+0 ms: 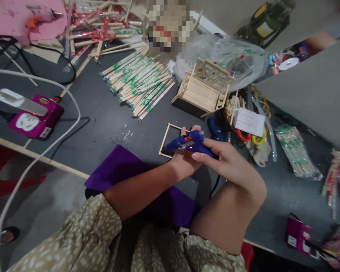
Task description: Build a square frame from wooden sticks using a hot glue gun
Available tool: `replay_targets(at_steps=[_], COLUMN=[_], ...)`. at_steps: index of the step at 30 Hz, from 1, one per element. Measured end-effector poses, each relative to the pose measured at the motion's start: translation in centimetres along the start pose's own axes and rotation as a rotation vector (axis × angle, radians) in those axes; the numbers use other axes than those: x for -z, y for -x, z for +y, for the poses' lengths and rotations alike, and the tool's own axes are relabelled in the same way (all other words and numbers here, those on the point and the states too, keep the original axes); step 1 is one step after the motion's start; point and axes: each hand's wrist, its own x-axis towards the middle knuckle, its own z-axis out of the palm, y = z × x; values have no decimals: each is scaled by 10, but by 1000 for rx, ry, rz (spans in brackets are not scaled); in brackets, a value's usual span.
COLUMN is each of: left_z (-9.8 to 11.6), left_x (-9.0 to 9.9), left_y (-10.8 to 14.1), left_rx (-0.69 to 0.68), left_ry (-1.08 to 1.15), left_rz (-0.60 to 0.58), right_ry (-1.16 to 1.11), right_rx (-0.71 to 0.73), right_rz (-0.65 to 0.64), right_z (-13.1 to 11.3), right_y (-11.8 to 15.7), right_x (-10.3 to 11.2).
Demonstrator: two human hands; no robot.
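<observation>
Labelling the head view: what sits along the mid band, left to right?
Magenta box → purple cloth → stick frame → blue glue gun held in the right hand → white note → bagged sticks.

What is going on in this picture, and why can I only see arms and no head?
The camera sits on the person's head and looks down, so you see only their own two arms. The right hand holds a blue glue gun. The left hand is tucked under it and touches a small frame of thin sticks lying on the dark table. Behind it stands a little house built of sticks. To its left lies a heap of wrapped chopsticks. A purple cloth lies by the arms, and a white cable curves past on the left.
</observation>
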Motion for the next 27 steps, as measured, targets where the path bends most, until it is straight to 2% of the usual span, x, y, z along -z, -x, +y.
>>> replay_targets(at_steps=[5, 8, 13, 15, 19, 21, 24, 27], left_z=[0, -1, -4, -6, -7, -8, -7, -4], left_x=[-2, -4, -8, -9, -5, -3, 0, 6], left_y=[-1, -2, 0, 1, -2, -3, -3, -1], left_rx=[24, 39, -18, -21, -2, -7, -7, -23], left_ry=[23, 113, 152, 103, 11, -7, -18, -32], left_rz=[14, 30, 89, 132, 120, 104, 98, 104], right_ry=[-24, -78, -336, -515, -897, -1016, -1132, -1234], right_rx=[2, -3, -96, -107, -99, -121, -167, -214], right_rz=[22, 62, 184, 343, 891, 1119, 1313, 1366], right_z=[0, 0, 5, 9, 22, 34, 57, 79], right_y=[-2, 1, 22, 30, 38, 39, 36, 24], right_x=[-1, 1, 1, -3, -5, 0, 9, 16])
